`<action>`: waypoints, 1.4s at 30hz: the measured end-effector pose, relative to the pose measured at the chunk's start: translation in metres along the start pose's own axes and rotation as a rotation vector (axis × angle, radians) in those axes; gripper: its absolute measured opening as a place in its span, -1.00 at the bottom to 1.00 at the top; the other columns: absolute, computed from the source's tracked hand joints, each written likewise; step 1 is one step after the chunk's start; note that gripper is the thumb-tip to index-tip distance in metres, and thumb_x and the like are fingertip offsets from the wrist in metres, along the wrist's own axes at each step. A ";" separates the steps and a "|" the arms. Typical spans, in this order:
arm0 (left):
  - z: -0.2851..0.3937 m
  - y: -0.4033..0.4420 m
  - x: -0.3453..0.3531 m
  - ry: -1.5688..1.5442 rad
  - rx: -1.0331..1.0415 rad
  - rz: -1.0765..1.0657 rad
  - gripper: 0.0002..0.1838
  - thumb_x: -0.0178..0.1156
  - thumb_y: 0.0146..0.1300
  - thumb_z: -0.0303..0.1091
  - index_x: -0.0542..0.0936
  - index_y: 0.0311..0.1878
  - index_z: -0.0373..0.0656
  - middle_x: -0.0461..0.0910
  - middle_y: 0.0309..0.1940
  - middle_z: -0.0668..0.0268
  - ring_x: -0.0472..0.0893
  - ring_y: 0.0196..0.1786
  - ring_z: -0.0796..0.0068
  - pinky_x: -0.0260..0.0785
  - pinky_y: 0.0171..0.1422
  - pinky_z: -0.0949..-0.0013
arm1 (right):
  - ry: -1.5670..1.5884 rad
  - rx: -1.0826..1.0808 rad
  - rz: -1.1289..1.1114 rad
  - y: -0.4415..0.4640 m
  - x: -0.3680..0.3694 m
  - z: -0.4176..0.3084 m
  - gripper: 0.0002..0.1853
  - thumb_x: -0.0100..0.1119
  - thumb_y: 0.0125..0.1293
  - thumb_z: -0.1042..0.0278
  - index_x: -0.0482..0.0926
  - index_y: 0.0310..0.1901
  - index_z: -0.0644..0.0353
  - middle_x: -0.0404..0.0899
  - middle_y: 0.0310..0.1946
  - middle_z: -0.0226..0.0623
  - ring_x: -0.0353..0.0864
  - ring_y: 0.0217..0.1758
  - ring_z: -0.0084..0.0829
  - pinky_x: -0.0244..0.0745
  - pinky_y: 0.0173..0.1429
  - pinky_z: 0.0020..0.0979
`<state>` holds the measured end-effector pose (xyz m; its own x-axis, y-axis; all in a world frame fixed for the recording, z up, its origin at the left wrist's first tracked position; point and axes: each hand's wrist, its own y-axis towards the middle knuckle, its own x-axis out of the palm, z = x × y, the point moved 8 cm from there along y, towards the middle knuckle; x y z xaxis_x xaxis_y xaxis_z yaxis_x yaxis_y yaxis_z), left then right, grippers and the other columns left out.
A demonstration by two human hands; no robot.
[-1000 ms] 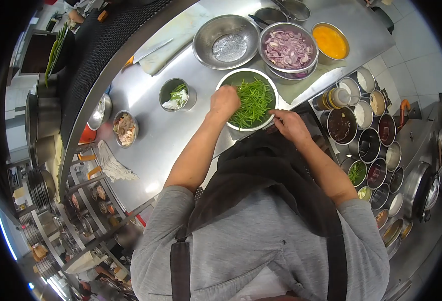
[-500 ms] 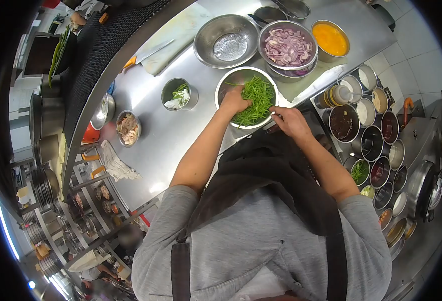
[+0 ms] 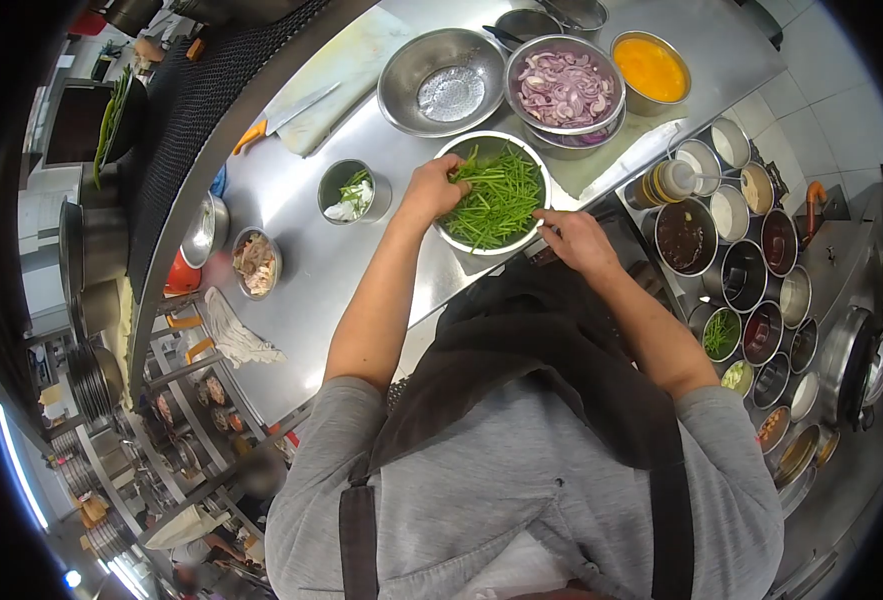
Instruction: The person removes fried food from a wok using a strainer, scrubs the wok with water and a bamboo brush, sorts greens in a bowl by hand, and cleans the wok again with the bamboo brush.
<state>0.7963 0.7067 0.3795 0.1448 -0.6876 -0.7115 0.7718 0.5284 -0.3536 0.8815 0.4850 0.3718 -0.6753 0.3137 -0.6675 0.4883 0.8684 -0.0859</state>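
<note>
A steel bowl [image 3: 547, 192] full of thin cut green stalks [image 3: 499, 205], which look like chives, sits at the counter's near edge. My left hand [image 3: 435, 190] reaches over the bowl's left rim, its curled fingertips among the stalks; how much they grip is partly hidden. At the right rim, my right hand [image 3: 579, 242] pinches the bowl's edge between thumb and fingers. Behind the bowl stand a bowl of sliced red onion [image 3: 565, 88] and a steel bowl with a wet-looking bottom [image 3: 411, 100].
Left of the greens is a small steel pot [image 3: 385, 190] with white and green food. Farther left lie a knife [image 3: 296, 108] and a bowl of pale pieces [image 3: 255, 262]. A tub of orange liquid [image 3: 651, 68] stands at back right. Several sauce containers [image 3: 685, 238] fill the right side.
My left hand has drawn back leftward from the middle of the greens to the bowl's left rim. The greens look looser and more spread. My right hand stays at the rim.
</note>
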 end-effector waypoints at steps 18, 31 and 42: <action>0.059 -0.003 0.014 0.269 0.365 0.276 -0.70 0.26 0.11 -0.31 0.69 -0.06 -0.09 0.65 -0.08 0.04 0.64 -0.04 0.03 0.49 0.10 0.16 | 0.030 0.025 -0.051 0.004 -0.002 -0.002 -0.69 0.15 0.27 0.29 0.63 0.01 0.19 0.65 -0.33 0.03 0.64 -0.21 0.01 0.51 -0.05 -0.08; 0.037 0.032 0.072 -0.034 0.136 0.168 -0.75 0.31 0.10 -0.27 0.71 -0.15 -0.09 0.69 -0.33 0.13 0.69 -0.23 0.16 0.52 -0.04 0.20 | 0.030 0.025 -0.029 0.005 -0.004 -0.002 -0.70 0.17 0.26 0.29 0.65 -0.02 0.20 0.66 -0.24 0.05 0.64 -0.13 0.03 0.51 0.01 -0.08; 0.024 0.048 0.085 0.004 0.020 0.131 -0.79 0.35 0.07 -0.24 0.71 -0.23 -0.08 0.70 -0.35 0.17 0.69 -0.24 0.19 0.52 -0.06 0.23 | 0.023 0.033 -0.038 0.008 -0.006 -0.004 -0.72 0.17 0.26 0.30 0.66 -0.04 0.19 0.66 -0.24 0.02 0.64 -0.13 0.02 0.52 0.01 -0.08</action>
<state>0.8608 0.6615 0.3163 0.2426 -0.6110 -0.7535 0.7588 0.6035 -0.2450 0.8871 0.4914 0.3782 -0.7063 0.2900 -0.6458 0.4796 0.8670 -0.1352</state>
